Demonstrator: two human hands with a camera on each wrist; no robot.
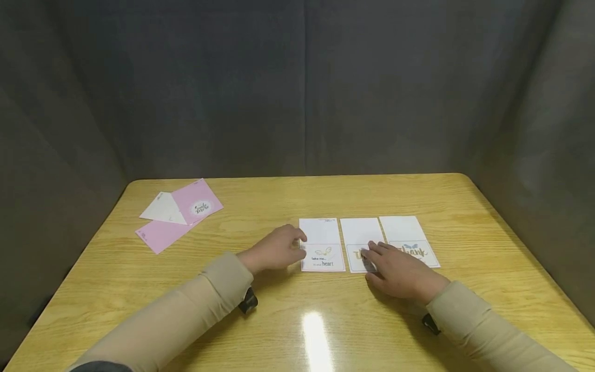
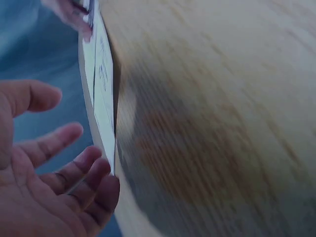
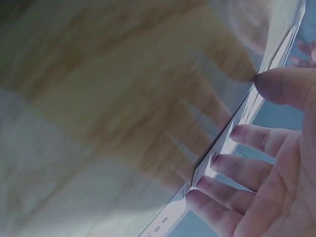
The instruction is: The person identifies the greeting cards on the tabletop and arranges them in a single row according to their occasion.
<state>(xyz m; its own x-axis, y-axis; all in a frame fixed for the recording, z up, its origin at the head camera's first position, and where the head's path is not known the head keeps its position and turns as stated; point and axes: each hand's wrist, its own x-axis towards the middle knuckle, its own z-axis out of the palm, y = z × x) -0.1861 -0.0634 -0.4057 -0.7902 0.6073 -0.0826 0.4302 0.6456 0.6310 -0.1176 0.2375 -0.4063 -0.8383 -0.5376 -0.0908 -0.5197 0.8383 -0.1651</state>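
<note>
Three white creased cards stand side by side in a row. The left card [image 1: 324, 232] reads "take me... to your heart" on its lower half. My left hand [image 1: 276, 249] is at its left edge, fingers spread and loosely bent; in the left wrist view the left hand [image 2: 54, 182] pinches nothing. My right hand [image 1: 402, 269] lies with extended fingers over the lower part of the middle card [image 1: 361, 230], hiding some of its gold lettering. It also covers part of the right card [image 1: 401, 228], printed "Thank". In the right wrist view, the fingertips [image 3: 242, 132] touch the cards.
At the table's far left lie a pink card [image 1: 186, 199] with a white oval label, a white pointed piece [image 1: 160, 207] and another pink piece [image 1: 160, 235], overlapping. Dark grey curtains [image 1: 297, 88] surround the wooden table [image 1: 260, 201] at the back and sides.
</note>
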